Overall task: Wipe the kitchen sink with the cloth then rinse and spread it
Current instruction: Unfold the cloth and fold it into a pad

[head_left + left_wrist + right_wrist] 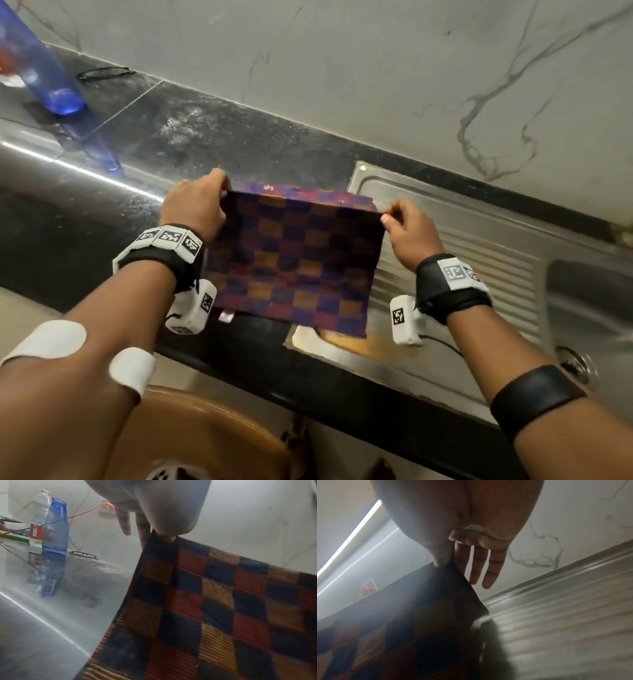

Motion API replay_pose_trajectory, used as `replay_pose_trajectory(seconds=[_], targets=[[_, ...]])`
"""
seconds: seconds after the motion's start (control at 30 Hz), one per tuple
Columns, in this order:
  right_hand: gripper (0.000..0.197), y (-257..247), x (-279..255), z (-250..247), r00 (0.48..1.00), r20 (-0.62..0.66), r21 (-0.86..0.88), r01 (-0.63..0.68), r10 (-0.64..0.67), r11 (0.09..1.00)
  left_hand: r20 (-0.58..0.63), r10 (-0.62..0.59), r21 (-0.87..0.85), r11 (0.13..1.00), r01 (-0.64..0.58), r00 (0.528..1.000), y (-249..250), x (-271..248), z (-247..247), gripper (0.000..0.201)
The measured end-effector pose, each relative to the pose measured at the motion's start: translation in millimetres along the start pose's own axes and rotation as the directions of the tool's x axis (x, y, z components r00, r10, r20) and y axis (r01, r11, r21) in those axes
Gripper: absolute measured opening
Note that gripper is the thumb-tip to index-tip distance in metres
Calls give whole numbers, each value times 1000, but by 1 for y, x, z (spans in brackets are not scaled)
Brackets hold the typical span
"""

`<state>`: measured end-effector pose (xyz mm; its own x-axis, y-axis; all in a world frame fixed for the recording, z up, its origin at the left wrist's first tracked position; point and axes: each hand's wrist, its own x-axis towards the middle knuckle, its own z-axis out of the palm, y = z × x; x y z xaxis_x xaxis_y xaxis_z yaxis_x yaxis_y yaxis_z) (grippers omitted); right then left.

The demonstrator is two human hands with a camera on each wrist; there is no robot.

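Your left hand and right hand each pinch a top corner of the cloth; it hangs toward 6 o'clock, remaining fingers loose. Bottle label unreadable.

Head overhead – wrists close, sharing cloth

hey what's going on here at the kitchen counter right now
A person is holding a checked cloth stretched out by its two top corners, the left hand pinching one and the right hand pinching the other. The cloth hangs open over the dark counter and the near left edge of the steel sink's drainboard. It looks like the spreading step, with the cloth not yet laid down. A blue bottle and a pair of glasses sit further left on the counter.
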<state>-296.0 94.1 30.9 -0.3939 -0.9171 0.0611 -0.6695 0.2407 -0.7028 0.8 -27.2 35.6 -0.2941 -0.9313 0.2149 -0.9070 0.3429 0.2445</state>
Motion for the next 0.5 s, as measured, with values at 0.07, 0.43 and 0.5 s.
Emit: replay_pose_trajectory(seconds=[0.07, 0.43, 0.5], targets=[[4, -2, 1, -24, 997, -77, 60, 35, -30, 998, -66, -17, -140, 990, 8, 998, 15, 1, -14, 11], [15, -10, -19, -178, 862, -468, 201, 321, -197, 925, -271, -147, -640, 766, -65, 951, 135, -18, -91, 8], [18, -15, -28, -207, 802, -553, 183, 383, -227, 905, -297, -141, -743, 655, -136, 944, 162, -26, -103, 6]])
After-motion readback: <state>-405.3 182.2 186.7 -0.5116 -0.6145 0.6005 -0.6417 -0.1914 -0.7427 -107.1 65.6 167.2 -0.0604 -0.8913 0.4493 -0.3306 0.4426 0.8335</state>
